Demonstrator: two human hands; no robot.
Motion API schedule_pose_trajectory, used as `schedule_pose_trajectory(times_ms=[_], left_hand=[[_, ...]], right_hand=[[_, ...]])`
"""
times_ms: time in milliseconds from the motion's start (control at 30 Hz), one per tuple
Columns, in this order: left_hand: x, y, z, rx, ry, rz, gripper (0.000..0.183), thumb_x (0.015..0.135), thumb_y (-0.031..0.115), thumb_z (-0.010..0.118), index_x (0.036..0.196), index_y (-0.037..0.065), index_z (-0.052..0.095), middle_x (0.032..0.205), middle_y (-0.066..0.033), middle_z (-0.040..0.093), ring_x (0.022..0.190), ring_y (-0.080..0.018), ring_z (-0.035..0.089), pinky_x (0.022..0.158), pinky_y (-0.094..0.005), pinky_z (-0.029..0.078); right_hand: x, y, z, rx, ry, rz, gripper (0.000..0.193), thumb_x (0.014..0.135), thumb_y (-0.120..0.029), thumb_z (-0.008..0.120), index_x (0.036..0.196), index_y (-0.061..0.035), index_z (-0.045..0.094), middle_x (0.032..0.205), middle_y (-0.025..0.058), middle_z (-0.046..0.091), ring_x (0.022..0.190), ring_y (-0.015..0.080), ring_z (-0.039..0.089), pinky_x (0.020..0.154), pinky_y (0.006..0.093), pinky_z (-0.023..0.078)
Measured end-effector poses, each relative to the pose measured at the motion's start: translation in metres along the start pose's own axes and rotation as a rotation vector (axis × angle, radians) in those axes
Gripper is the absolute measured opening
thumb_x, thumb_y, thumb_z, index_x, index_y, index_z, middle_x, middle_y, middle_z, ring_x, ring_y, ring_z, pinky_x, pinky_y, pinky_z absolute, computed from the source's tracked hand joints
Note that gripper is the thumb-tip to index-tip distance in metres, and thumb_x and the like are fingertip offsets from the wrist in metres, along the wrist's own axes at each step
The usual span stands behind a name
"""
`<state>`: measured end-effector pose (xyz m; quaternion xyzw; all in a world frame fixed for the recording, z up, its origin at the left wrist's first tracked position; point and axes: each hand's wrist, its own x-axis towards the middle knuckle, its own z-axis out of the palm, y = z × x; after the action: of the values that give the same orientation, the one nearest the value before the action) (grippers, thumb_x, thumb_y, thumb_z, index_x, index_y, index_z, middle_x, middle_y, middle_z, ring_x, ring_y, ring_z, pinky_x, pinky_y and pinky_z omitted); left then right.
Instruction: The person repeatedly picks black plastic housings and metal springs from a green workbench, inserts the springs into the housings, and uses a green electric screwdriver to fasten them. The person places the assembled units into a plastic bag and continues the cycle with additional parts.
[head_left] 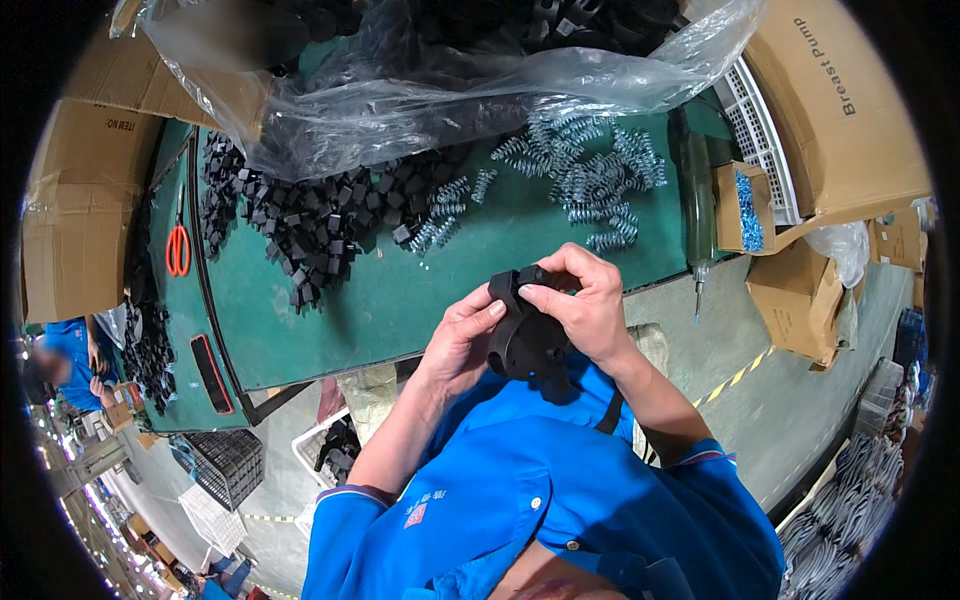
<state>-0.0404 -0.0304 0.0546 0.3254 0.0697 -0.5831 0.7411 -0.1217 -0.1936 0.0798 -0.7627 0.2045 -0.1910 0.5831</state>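
Observation:
A black moulded plastic part point(528, 345), rounded and with a smaller piece hanging at its lower side, is held in front of my chest at the table's front edge. My left hand point(462, 338) grips its left side, thumb on top. With thumb and fingers pinched, my right hand point(588, 300) holds a small black piece at its upper right; whether that piece is separate I cannot tell. Beyond my hands, a heap of small black plastic blocks point(325, 225) covers the green table. Loose metal coil springs point(600, 175) lie to its right.
A clear plastic bag point(450, 95) of black parts spans the back. Orange-handled scissors point(178, 248) and a dark phone-like object point(211, 372) lie left. A green power screwdriver point(699, 200) is right, beside a small box of blue screws point(748, 205). Another person point(70, 360) is far left.

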Motion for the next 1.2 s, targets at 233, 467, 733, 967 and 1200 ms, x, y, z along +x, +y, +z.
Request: schedule_pose_trajectory(times_ms=[233, 467, 733, 967, 1200], left_hand=[[-0.004, -0.004, -0.007, 0.065, -0.018, 0.028, 0.039, 0.095, 0.013, 0.064, 0.131, -0.001, 0.057, 0.120, -0.0086, 0.065, 0.106, -0.0168, 0.064, 0.094, -0.0311, 0.052], [-0.009, -0.011, -0.009, -0.016, 0.001, 0.038, 0.040, 0.093, 0.009, 0.065, 0.130, -0.003, 0.058, 0.118, -0.0090, 0.066, 0.104, -0.0172, 0.064, 0.093, -0.0315, 0.052], [-0.009, 0.030, 0.011, 0.666, 0.122, 0.257, 0.043, 0.083, 0.008, 0.073, 0.124, 0.000, 0.064, 0.106, -0.0058, 0.068, 0.098, -0.0158, 0.062, 0.091, -0.0312, 0.049], [0.024, 0.029, 0.022, 1.730, 0.157, 0.858, 0.046, 0.071, 0.012, 0.079, 0.115, 0.004, 0.067, 0.097, -0.0127, 0.063, 0.097, -0.0316, 0.060, 0.104, -0.0439, 0.037], [0.042, 0.008, 0.018, 1.913, 0.254, 0.832, 0.042, 0.076, 0.021, 0.075, 0.114, 0.005, 0.067, 0.102, -0.0106, 0.063, 0.103, -0.0293, 0.056, 0.092, -0.0439, 0.040]], right_hand=[[-0.008, -0.001, 0.000, 0.051, -0.010, -0.055, 0.018, 0.070, -0.001, 0.079, 0.078, 0.0027, 0.063, 0.072, 0.0055, 0.061, 0.063, 0.0108, 0.057, 0.058, 0.0258, 0.046], [-0.017, 0.007, 0.004, 0.222, -0.012, 0.102, 0.018, 0.070, 0.000, 0.079, 0.078, 0.0043, 0.063, 0.073, 0.0036, 0.060, 0.066, 0.0089, 0.057, 0.059, 0.0242, 0.045], [0.001, 0.007, -0.014, 0.136, -0.258, -0.066, 0.019, 0.071, -0.001, 0.076, 0.089, 0.0012, 0.070, 0.079, 0.0075, 0.065, 0.071, 0.0147, 0.063, 0.063, 0.0276, 0.049], [0.012, 0.029, -0.007, -0.409, -0.078, -0.218, 0.029, 0.073, -0.004, 0.063, 0.100, -0.0075, 0.072, 0.089, 0.0098, 0.065, 0.078, 0.0294, 0.066, 0.066, 0.0395, 0.052], [0.004, 0.062, 0.005, -0.437, 0.043, -0.151, 0.031, 0.072, 0.006, 0.058, 0.098, -0.0070, 0.071, 0.083, 0.0107, 0.062, 0.072, 0.0341, 0.063, 0.061, 0.0418, 0.049]])
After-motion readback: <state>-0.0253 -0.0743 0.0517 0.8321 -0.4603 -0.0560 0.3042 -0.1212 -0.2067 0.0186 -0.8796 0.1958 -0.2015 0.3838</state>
